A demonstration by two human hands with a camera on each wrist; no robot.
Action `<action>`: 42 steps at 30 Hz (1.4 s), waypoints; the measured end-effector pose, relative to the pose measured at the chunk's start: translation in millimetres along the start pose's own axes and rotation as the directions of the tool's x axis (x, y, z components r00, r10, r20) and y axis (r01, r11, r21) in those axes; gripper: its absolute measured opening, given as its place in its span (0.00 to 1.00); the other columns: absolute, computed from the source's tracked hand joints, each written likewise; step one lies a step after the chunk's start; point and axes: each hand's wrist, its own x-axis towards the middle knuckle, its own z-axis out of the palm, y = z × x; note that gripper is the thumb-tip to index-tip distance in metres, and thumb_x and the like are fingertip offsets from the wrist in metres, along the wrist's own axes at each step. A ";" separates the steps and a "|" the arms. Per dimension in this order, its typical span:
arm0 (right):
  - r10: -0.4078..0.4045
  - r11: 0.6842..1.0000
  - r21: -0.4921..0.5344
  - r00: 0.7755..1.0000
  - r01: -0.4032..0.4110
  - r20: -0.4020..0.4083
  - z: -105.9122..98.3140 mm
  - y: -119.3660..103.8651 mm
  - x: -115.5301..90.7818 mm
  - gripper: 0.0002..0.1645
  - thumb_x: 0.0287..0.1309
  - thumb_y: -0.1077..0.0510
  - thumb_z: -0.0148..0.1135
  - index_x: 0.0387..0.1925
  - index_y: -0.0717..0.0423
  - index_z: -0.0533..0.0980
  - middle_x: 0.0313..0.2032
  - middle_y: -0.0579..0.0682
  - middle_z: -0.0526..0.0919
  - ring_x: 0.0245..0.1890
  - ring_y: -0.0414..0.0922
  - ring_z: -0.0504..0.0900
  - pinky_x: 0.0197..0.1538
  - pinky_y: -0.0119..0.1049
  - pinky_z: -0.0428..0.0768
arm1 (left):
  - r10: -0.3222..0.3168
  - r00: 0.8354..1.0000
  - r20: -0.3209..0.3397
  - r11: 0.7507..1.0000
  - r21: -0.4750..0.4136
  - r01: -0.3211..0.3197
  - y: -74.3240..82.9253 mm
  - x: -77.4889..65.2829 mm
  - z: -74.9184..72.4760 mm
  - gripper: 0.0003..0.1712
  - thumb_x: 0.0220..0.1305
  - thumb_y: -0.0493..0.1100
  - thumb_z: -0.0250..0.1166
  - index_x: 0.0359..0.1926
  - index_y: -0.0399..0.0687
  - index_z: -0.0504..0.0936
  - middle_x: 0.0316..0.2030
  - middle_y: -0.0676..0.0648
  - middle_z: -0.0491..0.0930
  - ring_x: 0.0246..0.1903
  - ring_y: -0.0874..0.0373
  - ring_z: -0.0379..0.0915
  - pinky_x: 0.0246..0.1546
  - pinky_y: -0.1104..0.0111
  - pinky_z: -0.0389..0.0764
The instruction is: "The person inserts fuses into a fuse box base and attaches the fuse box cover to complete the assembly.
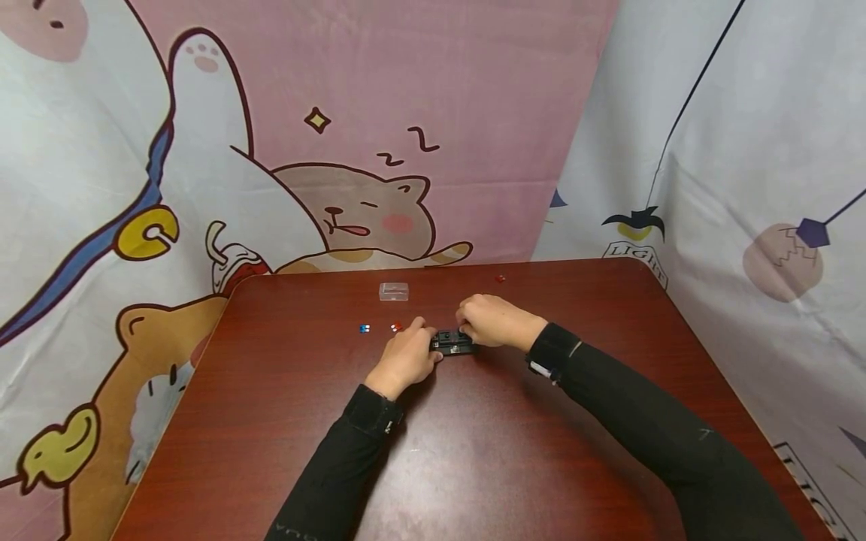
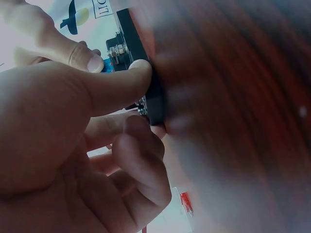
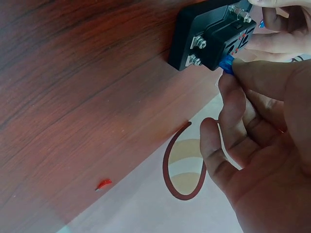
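A black fuse block (image 1: 453,348) with metal screw terminals lies on the table between both hands. My left hand (image 1: 406,355) grips its left end, the thumb pressing on the near edge in the left wrist view. At the block's right end, my right hand (image 1: 492,319) pinches a blue blade fuse (image 3: 226,64) between thumb and forefinger. That fuse touches the top face of the block; how deep it sits is hidden by the fingertips. Beyond the left hand lie a red blade fuse (image 1: 396,327) and another blue blade fuse (image 1: 365,328).
A small clear plastic box (image 1: 394,291) stands towards the back of the brown wooden table (image 1: 440,466). One more red fuse (image 1: 501,279) lies close to the back edge. Behind the table hangs a cartoon-printed curtain (image 1: 433,90).
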 end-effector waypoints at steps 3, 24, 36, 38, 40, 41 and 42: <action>0.005 1.000 0.009 1.000 -0.005 0.002 -0.3 0.0 -0.6 0.07 0.74 0.61 0.66 0.38 0.53 0.88 0.36 0.46 0.87 0.34 0.40 0.83 0.42 0.40 0.85 | -0.001 1.000 0.001 1.000 -0.001 0.001 0.7 -0.2 -0.5 0.26 0.72 0.49 0.77 0.66 0.46 0.86 0.57 0.44 0.80 0.46 0.39 0.88 0.50 0.46 0.88; 0.026 1.000 0.006 0.999 -0.026 0.031 1.5 -1.9 1.7 0.10 0.73 0.62 0.66 0.33 0.51 0.85 0.32 0.44 0.83 0.30 0.40 0.77 0.37 0.37 0.78 | 0.011 1.000 -0.004 1.000 -0.005 -0.011 0.5 -1.0 1.7 0.25 0.71 0.48 0.78 0.65 0.45 0.87 0.56 0.44 0.81 0.45 0.39 0.88 0.49 0.46 0.88; 0.032 0.999 0.030 0.999 -0.033 0.015 0.8 -1.6 -1.2 0.09 0.75 0.61 0.67 0.34 0.52 0.87 0.34 0.45 0.86 0.31 0.40 0.80 0.37 0.38 0.81 | 0.006 1.000 0.002 1.000 0.005 -0.006 1.5 0.4 0.7 0.26 0.72 0.49 0.77 0.66 0.46 0.86 0.58 0.44 0.80 0.46 0.39 0.88 0.50 0.46 0.89; 0.029 0.999 0.033 1.000 -0.030 0.009 1.4 -1.1 -1.6 0.09 0.75 0.60 0.67 0.35 0.52 0.87 0.35 0.46 0.86 0.31 0.40 0.81 0.38 0.38 0.82 | 0.005 1.000 0.000 1.000 0.001 -0.005 1.6 0.1 0.7 0.26 0.72 0.49 0.77 0.67 0.45 0.86 0.58 0.44 0.81 0.47 0.39 0.88 0.50 0.46 0.89; 0.029 0.999 0.033 1.000 -0.029 0.004 1.9 -0.8 -2.1 0.08 0.75 0.60 0.68 0.36 0.52 0.88 0.35 0.46 0.87 0.32 0.40 0.81 0.39 0.39 0.83 | 0.002 1.000 0.000 1.000 -0.002 -0.002 1.7 -0.2 0.7 0.27 0.72 0.49 0.77 0.67 0.45 0.86 0.59 0.44 0.81 0.47 0.38 0.88 0.50 0.46 0.89; 0.030 0.999 0.033 1.000 -0.030 0.002 2.1 -0.6 -2.2 0.08 0.75 0.60 0.68 0.36 0.52 0.88 0.35 0.46 0.88 0.32 0.40 0.82 0.39 0.39 0.83 | 0.001 1.000 0.000 1.000 -0.001 -0.001 1.8 -0.3 0.5 0.27 0.72 0.49 0.77 0.67 0.45 0.86 0.59 0.44 0.80 0.47 0.38 0.88 0.50 0.45 0.89; 0.030 0.999 0.031 1.000 -0.030 0.001 2.3 -0.5 -2.5 0.08 0.75 0.60 0.68 0.36 0.52 0.88 0.36 0.45 0.88 0.32 0.39 0.82 0.40 0.39 0.84 | 0.000 1.000 0.002 1.000 -0.001 0.000 2.0 -0.4 0.3 0.27 0.72 0.49 0.77 0.67 0.45 0.86 0.59 0.44 0.80 0.48 0.38 0.88 0.50 0.45 0.89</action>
